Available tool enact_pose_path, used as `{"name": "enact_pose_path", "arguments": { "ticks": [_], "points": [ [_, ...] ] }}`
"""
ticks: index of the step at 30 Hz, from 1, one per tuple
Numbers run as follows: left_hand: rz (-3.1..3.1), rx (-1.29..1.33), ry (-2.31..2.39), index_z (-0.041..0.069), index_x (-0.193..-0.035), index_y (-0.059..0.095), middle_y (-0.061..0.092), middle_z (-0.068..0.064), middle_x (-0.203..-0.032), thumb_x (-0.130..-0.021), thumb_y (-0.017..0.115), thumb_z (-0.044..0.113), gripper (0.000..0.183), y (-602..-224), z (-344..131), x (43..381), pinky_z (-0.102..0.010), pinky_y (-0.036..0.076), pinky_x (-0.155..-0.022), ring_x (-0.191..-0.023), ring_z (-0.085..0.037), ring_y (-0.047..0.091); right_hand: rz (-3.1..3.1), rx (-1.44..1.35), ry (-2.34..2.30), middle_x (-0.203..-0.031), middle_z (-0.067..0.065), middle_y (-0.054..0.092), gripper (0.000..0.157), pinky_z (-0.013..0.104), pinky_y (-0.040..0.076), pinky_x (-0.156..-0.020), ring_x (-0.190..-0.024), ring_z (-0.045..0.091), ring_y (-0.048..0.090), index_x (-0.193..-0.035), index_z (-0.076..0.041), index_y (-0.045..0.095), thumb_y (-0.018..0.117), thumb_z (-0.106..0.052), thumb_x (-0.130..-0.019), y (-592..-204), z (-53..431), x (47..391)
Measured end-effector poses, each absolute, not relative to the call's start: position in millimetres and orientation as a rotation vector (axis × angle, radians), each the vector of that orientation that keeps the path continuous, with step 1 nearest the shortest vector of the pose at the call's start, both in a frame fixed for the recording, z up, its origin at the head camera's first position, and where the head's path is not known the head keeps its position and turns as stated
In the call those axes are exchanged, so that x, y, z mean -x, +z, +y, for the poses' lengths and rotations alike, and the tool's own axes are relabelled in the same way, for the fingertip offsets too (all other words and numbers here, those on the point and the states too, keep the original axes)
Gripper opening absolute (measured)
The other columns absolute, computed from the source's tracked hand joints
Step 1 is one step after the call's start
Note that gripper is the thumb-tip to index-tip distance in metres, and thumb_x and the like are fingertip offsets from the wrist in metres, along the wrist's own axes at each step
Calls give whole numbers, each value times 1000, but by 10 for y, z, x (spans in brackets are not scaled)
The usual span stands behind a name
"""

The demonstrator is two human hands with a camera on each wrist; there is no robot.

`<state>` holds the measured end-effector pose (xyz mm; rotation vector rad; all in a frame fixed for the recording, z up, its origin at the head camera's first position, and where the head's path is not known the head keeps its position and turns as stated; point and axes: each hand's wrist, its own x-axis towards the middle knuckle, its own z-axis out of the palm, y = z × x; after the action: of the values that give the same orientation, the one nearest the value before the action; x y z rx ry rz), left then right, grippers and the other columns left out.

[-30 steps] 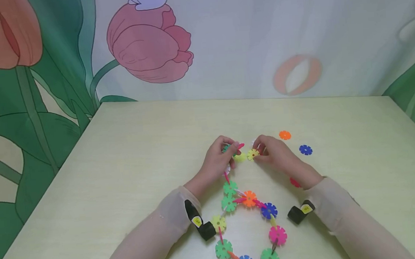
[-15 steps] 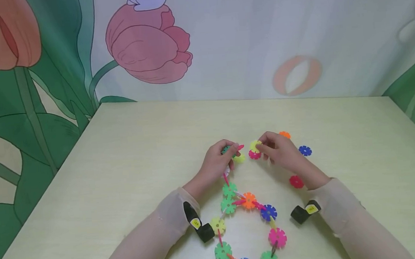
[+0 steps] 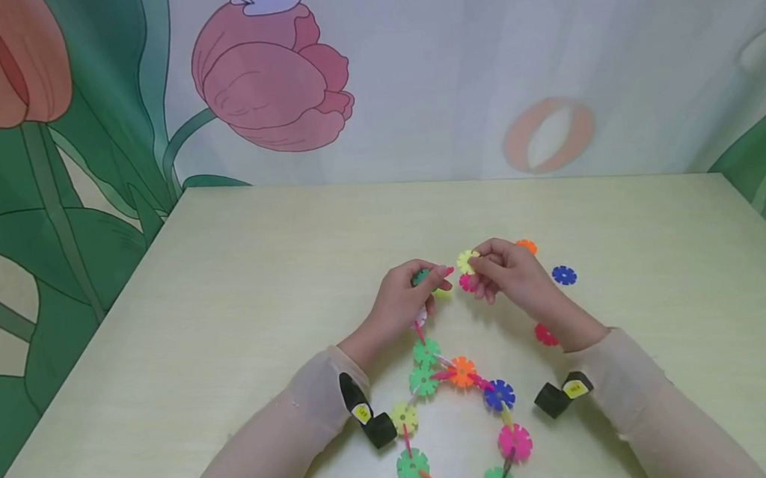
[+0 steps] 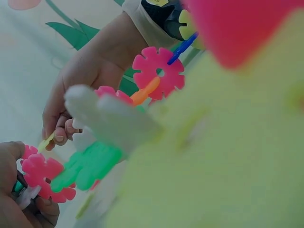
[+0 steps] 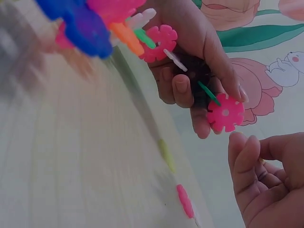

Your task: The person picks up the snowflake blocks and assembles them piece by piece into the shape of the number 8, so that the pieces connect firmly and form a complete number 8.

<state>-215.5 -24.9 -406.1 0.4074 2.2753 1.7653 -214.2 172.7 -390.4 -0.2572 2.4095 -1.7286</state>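
My left hand (image 3: 400, 290) grips the end of a chain of notched plastic snowflake discs. A pink disc (image 5: 225, 112) stands edge-out at its fingertips, with a green disc slotted into it, seen in the right wrist view. Facing it, my right hand (image 3: 514, 270) pinches a yellow snowflake disc (image 3: 467, 261) between thumb and fingers. A small gap separates the yellow disc from the pink one. From the left hand the chain runs toward me into a ring of discs, including a green disc (image 3: 424, 380) and an orange disc (image 3: 462, 372).
Loose discs lie around the right forearm: a blue one (image 3: 564, 276), an orange one (image 3: 527, 246) and a red one (image 3: 546, 334). Another pink disc (image 3: 467, 282) shows just below the yellow one. A flower-printed curtain (image 3: 411, 79) hangs behind the table (image 3: 258, 279).
My right hand has raised the yellow disc, uncovering a pink disc below, and drawn slightly right. The left hand has stayed nearly still, holding the chain end.
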Motion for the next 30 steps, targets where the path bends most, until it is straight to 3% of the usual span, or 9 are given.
{"name": "enact_pose_path", "arguments": {
  "ticks": [10, 20, 30],
  "points": [
    [2262, -457, 1763, 2, -112, 62, 72, -14, -100, -98, 55, 29, 32, -4087, -235, 2154, -18, 34, -42, -53, -12, 52, 2348, 283, -1764, -69, -1, 64, 22, 20, 52, -56, -58, 9, 61, -108, 8, 49, 51, -12, -99, -3895, 1699, 2120],
    [2262, -460, 1776, 1, -111, 63, 72, -15, -100, -98, 55, 29, 32, -4069, -221, 2130, -19, 34, -42, -53, -12, 53, 2402, 270, -1768, -70, -4, 63, 31, 20, 53, -55, -57, 6, 60, -120, 9, 57, 52, -13, -99, -3924, 1632, 2083],
    [2323, -371, 1849, 1, -109, 64, 72, -16, -90, -97, 58, 27, 29, -4129, -186, 2097, -17, 33, -42, -48, -12, 52, 2293, 147, -1991, -68, -9, 65, 36, 19, 55, -59, -57, 3, 63, -126, 13, 53, 49, -12, -101, -4031, 1452, 1990]
  ]
}}
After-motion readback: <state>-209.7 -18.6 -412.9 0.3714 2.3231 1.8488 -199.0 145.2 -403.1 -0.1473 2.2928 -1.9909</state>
